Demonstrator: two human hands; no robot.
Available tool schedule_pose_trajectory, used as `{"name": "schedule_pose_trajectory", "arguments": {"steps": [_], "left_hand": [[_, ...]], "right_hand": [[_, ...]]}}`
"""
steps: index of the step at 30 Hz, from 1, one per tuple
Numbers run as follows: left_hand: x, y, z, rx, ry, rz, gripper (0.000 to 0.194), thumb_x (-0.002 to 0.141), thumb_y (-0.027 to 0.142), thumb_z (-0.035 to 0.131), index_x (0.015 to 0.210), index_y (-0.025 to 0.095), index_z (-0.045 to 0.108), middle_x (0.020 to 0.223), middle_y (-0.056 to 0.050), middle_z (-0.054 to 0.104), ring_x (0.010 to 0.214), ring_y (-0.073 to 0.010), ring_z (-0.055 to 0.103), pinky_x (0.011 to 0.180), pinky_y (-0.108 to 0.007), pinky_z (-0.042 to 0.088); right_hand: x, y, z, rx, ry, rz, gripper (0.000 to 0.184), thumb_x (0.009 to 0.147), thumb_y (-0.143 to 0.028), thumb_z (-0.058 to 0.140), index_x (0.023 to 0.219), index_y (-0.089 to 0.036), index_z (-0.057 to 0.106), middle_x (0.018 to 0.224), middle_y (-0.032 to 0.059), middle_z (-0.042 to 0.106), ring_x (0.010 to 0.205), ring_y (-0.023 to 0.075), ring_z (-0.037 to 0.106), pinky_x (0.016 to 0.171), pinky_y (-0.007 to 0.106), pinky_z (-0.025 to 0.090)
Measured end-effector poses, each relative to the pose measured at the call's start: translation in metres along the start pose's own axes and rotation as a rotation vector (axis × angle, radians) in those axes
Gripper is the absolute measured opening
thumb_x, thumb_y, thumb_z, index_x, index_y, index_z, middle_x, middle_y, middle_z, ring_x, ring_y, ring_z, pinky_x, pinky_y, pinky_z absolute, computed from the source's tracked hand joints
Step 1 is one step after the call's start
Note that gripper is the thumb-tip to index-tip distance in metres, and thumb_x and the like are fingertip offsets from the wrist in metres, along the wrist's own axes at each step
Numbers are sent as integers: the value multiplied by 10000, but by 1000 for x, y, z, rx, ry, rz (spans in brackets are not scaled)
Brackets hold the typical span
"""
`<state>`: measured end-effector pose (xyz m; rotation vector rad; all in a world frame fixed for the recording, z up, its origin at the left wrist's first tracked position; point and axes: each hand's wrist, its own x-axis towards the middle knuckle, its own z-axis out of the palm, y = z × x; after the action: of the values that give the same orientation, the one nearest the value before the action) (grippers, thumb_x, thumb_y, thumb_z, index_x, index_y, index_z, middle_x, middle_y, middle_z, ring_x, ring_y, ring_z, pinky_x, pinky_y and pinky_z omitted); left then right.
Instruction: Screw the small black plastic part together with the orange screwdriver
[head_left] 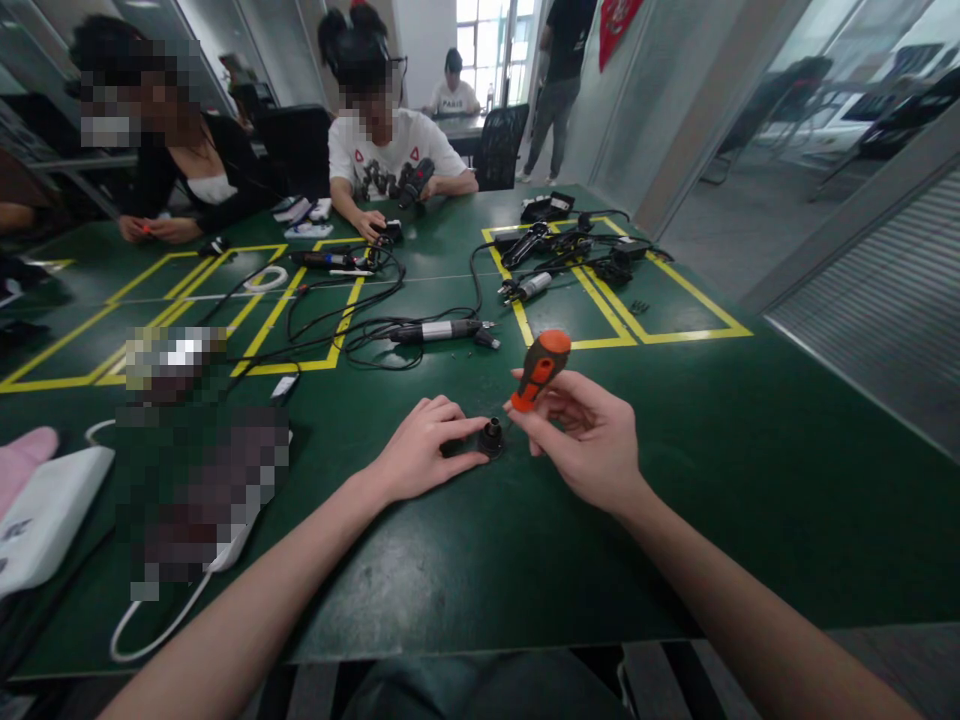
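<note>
A broad green surface (390, 580) spreads out here, smooth, scuffed, faintly glossy. Down on it is the left hand (427, 450), thumb and forefinger closed around one piece; the right hand (589, 440) pinches another, held up. Early stage, I'd judge: both are gripped, nothing joined. That right-hand piece is an orange-and-black screwdriver handle (543, 368), bulbous, butt end up, any shaft out of sight. And smallest, near it on the surface, a stepped black cylinder (491, 438), upright, flared base, narrow neck on top.

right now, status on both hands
Left hand at upright black part. Right hand holding orange-and-black handle. Corded tool lies beyond, touching neither hand.
</note>
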<state>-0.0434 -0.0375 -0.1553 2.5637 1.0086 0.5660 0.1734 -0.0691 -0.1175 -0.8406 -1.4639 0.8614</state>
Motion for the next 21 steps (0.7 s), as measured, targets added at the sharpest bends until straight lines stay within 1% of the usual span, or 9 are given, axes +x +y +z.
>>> {"name": "schedule_pose_trajectory", "arguments": {"steps": [4, 7, 9, 12, 15, 18, 21], "left_hand": [[0, 0, 0, 9, -13, -11, 359, 972, 464, 700, 1263, 257, 737, 931, -36, 667, 905, -211, 564, 799, -352, 406], [0, 1, 1, -15, 3, -21, 352, 958, 440, 722, 1260, 260, 739, 973, -44, 686, 937, -219, 582, 820, -365, 420], [1, 2, 2, -47, 21, -29, 349, 933, 420, 753, 1244, 262, 744, 1042, -53, 704, 984, -228, 595, 856, -378, 433], [2, 5, 2, -70, 41, -34, 385, 879, 442, 808, 1210, 252, 755, 1112, -63, 716, 1025, -241, 603, 893, -399, 439], [3, 8, 3, -75, 54, -44, 371, 880, 452, 812, 1177, 236, 761, 1093, -63, 725, 1014, -241, 606, 887, -399, 432], [3, 11, 4, -93, 69, -70, 322, 902, 424, 797, 1164, 240, 759, 1079, -52, 731, 1011, -233, 610, 878, -384, 426], [2, 14, 5, -109, 76, -91, 320, 893, 392, 812, 1164, 231, 757, 1061, -45, 728, 1010, -228, 610, 871, -374, 422]], "right_hand": [[-1, -2, -1, 4, -59, -15, 251, 890, -170, 676, 1131, -202, 741, 845, 12, 715, 550, 99, 605, 509, 257, 556], [0, -1, -2, -54, -10, -74, 244, 862, -140, 680, 1080, -211, 765, 936, 32, 702, 604, 101, 605, 519, 253, 539], [1, 0, -3, -96, 23, -105, 226, 844, -140, 708, 1045, -213, 780, 909, 26, 680, 623, 106, 599, 527, 253, 531], [2, 0, -3, -94, 16, -107, 225, 844, -139, 722, 1050, -210, 779, 818, -1, 669, 578, 99, 585, 534, 255, 538], [2, -1, -3, -68, -4, -91, 220, 834, -148, 740, 1046, -204, 761, 808, 0, 719, 548, 103, 598, 553, 272, 580], [1, -2, -4, -65, -15, -82, 245, 829, -168, 747, 1073, -192, 744, 864, 36, 781, 548, 115, 619, 582, 298, 616], [0, -1, -4, -50, -52, -62, 238, 866, -192, 721, 1104, -183, 733, 856, 45, 786, 564, 121, 642, 589, 292, 616]]}}
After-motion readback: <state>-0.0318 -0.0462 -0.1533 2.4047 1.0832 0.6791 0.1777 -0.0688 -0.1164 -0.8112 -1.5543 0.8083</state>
